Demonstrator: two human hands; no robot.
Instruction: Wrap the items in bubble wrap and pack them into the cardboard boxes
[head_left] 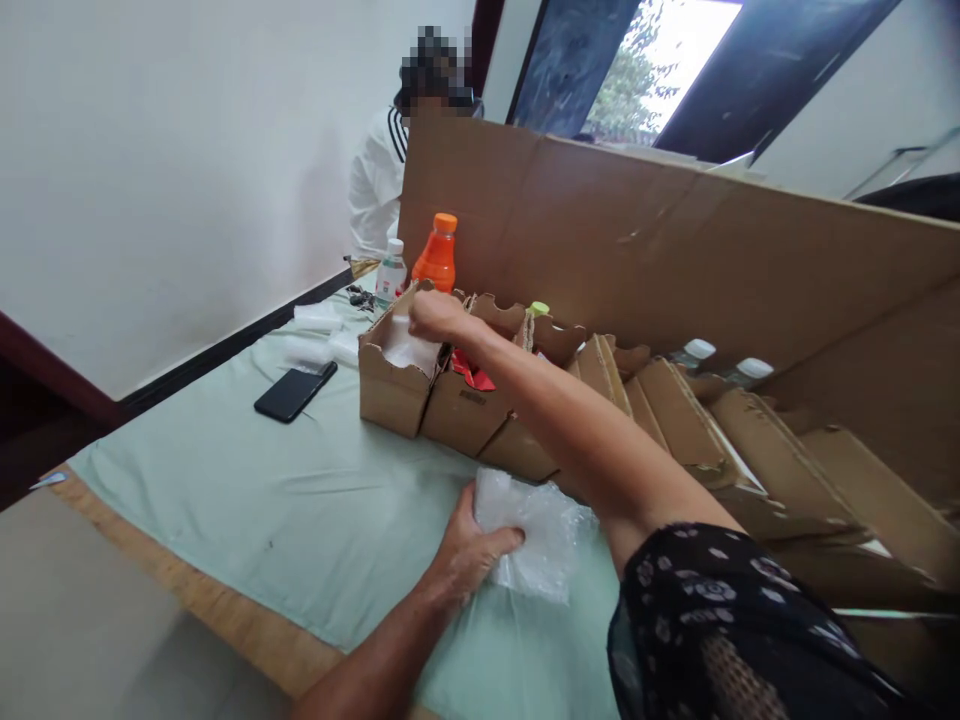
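My left hand (478, 545) grips a clear bubble wrap pouch (541, 540) just above the green cloth, its thumb lying across the near side. Stretched across to the far left, my right hand (439, 315) is at the top of the leftmost cardboard box (394, 385). Its fingers are curled closed, and what they hold, if anything, is hidden. Translucent plastic (409, 345) lies inside that box, right beside the hand. In the adjoining cardboard box, something red (472, 370) shows under my right forearm.
A row of cardboard boxes (675, 420) runs to the right, backed by a tall cardboard panel (645, 240). An orange bottle (439, 255) and a clear bottle (391, 273) stand behind. A black phone (295, 391) lies on the green cloth (225, 500). Another person (379, 180) sits beyond.
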